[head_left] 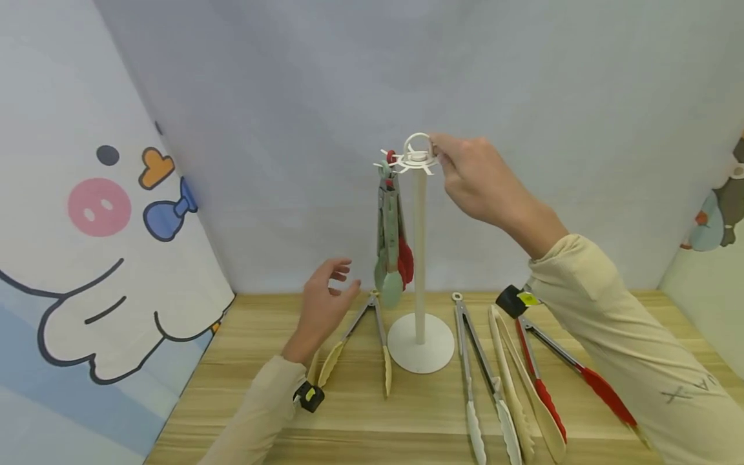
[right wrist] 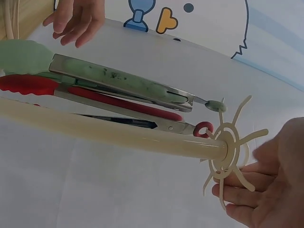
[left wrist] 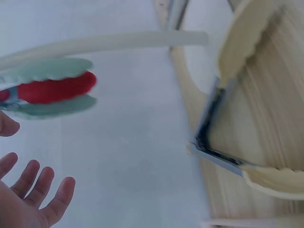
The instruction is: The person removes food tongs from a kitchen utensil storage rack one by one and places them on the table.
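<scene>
A cream utensil stand (head_left: 421, 258) stands upright on a round base, with hooks and a ring handle at its top. My right hand (head_left: 479, 181) holds that top at the ring, fingers among the hooks (right wrist: 228, 147) in the right wrist view. Green tongs (head_left: 391, 226) and red tongs (head_left: 405, 261) hang together from hooks on the stand's left. Left of them, my left hand (head_left: 328, 303) is raised with fingers spread and slightly bent, touching nothing. Pale yellow tongs (head_left: 372, 303) lie spread on the table beneath it; the left wrist view also shows these yellow tongs (left wrist: 204, 142).
On the wooden table (head_left: 418, 413), right of the base, lie white-tipped tongs (head_left: 473, 349), beige tongs (head_left: 511, 381) and another pair of red tongs (head_left: 540, 381). A pale curtain (head_left: 290, 161) hangs behind. A cartoon panel (head_left: 75, 290) stands at the left.
</scene>
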Demonstrator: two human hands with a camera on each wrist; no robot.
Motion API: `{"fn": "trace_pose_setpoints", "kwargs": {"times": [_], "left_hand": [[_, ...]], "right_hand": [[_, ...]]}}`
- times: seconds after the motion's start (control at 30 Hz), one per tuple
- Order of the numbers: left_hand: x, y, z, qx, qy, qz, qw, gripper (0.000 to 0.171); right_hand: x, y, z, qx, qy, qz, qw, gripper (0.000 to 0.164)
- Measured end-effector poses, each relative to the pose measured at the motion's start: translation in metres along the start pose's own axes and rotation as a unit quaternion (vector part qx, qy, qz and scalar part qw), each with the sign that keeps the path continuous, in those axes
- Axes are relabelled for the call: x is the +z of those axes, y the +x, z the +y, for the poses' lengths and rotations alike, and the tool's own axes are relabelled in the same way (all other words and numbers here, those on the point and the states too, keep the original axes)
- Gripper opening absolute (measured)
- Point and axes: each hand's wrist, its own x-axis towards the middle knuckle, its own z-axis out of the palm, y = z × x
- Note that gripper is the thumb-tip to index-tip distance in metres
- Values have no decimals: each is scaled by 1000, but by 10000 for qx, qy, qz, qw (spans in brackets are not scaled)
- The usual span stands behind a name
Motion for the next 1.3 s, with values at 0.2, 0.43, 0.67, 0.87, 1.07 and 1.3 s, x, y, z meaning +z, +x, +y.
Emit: {"fn": "trace_pose_setpoints", "kwargs": {"times": [0.2, 0.43, 0.67, 0.87, 1.07, 1.3], "left_hand": [[8, 7, 27, 232, -527, 46, 9983, 45], [20, 13, 46, 384, -672, 234, 9967, 57], [34, 18, 55, 381, -599, 415, 9966, 66], [40, 18, 59, 159, -566, 474, 9971, 63], [39, 17, 60, 202, -393, 611, 9972, 57], [36, 17, 59, 456, -411, 665, 9959, 55]], "right_hand": [[-3, 1, 1, 231, 232, -281, 9991, 38], [-6, 2, 2, 241, 136, -411, 9988, 34], [-6, 5, 3, 195, 42, -453, 9988, 40], [-4, 8, 2, 177, 66, -497, 9986, 40], [-2, 9, 0, 192, 49, -509, 9985, 43], [-3, 9, 0, 287, -2, -549, 9981, 43]]}}
